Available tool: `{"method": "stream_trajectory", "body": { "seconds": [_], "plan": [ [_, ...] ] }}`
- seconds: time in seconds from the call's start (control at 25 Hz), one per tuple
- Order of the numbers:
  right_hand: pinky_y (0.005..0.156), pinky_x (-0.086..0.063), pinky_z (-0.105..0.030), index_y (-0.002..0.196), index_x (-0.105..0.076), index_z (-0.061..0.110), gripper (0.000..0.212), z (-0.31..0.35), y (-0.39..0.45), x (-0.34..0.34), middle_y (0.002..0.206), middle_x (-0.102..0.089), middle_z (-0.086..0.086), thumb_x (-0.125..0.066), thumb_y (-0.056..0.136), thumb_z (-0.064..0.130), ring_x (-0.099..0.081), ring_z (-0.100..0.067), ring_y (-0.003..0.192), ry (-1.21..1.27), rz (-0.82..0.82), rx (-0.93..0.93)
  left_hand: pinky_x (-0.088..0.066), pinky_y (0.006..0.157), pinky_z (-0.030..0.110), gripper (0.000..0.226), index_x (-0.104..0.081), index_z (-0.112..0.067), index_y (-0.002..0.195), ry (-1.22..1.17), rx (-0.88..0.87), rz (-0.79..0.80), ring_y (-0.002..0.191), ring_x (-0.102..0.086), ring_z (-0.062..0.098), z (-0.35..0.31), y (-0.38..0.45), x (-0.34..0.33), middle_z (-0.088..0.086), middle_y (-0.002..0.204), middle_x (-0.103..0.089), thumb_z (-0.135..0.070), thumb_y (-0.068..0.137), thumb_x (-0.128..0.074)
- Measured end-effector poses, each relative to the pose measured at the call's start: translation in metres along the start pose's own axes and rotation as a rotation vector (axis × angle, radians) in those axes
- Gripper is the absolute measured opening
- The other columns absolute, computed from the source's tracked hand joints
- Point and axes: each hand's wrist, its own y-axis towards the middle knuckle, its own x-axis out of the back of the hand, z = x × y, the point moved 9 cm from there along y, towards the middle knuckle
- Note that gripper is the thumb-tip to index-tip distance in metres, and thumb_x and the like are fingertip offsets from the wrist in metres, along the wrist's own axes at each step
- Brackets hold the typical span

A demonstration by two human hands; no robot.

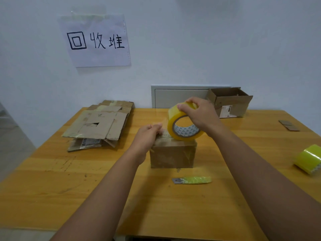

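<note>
A small closed cardboard box (172, 156) stands in the middle of the wooden table (52, 171). My right hand (201, 115) grips a yellow roll of packing tape (175, 122) from above, holding it upright on the box's top. My left hand (147, 138) pinches the clear free end of the tape at the box's top left edge, fingers curled. A short strip of tape stretches between the two hands.
A stack of flattened cardboard (99, 124) lies at the back left. An open carton (229, 101) stands at the back right. A second yellow tape roll (309, 159) sits at the right edge. A yellow-handled cutter (192, 180) lies in front of the box. Cardboard scraps (288, 125) lie far right.
</note>
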Motion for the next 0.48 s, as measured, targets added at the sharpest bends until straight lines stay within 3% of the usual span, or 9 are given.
{"method": "stream_trajectory", "body": {
  "seconds": [0.08, 0.2, 0.32, 0.4, 0.48],
  "plan": [
    [0.083, -0.049, -0.039, 0.116, -0.064, 0.018, 0.051, -0.008, 0.0, -0.002, 0.109, -0.062, -0.002, -0.057, 0.088, 0.061, -0.057, -0.021, 0.103, 0.014, 0.019, -0.014, -0.048, 0.089, 0.043, 0.027, -0.066, -0.008, 0.101, -0.017, 0.009, -0.043, 0.107, -0.063, 0.027, 0.003, 0.002, 0.004, 0.011, 0.107, -0.071, -0.034, 0.095, -0.061],
    [0.095, -0.049, -0.044, 0.133, -0.055, 0.026, 0.071, -0.015, -0.004, -0.003, 0.129, -0.055, 0.0, -0.051, 0.079, 0.072, -0.052, -0.021, 0.117, 0.036, 0.126, -0.01, -0.045, 0.073, 0.033, 0.02, -0.064, -0.006, 0.1, -0.096, 0.015, -0.055, 0.104, -0.064, 0.018, 0.0, 0.002, 0.004, 0.005, 0.106, -0.072, -0.025, 0.096, -0.059],
    [0.095, -0.047, -0.035, 0.147, -0.034, 0.031, 0.078, -0.028, -0.013, -0.004, 0.134, -0.041, 0.006, -0.068, 0.08, 0.054, -0.046, -0.016, 0.121, 0.061, 0.228, -0.009, -0.04, 0.068, 0.028, 0.014, -0.062, -0.011, 0.092, -0.146, 0.017, -0.089, 0.104, -0.065, 0.018, -0.003, 0.004, 0.004, 0.006, 0.106, -0.072, -0.02, 0.098, -0.055],
    [0.083, -0.049, -0.024, 0.14, -0.037, 0.024, 0.07, -0.047, -0.02, -0.008, 0.127, -0.049, 0.006, -0.076, 0.082, 0.035, -0.054, -0.015, 0.113, 0.131, 0.228, -0.063, -0.039, 0.067, 0.026, 0.014, -0.06, -0.011, 0.091, -0.215, 0.035, -0.114, 0.103, -0.066, 0.018, -0.003, 0.007, 0.005, 0.009, 0.108, -0.071, -0.017, 0.099, -0.05],
    [0.077, -0.053, -0.024, 0.126, -0.045, 0.02, 0.051, -0.065, -0.029, -0.018, 0.118, -0.06, 0.0, -0.075, 0.085, 0.026, -0.061, -0.015, 0.104, 0.225, 0.209, -0.118, -0.04, 0.071, 0.028, 0.017, -0.057, -0.012, 0.09, -0.228, 0.038, -0.128, 0.102, -0.066, 0.017, -0.004, 0.009, 0.005, 0.008, 0.108, -0.07, -0.021, 0.101, -0.049]
  ]
}}
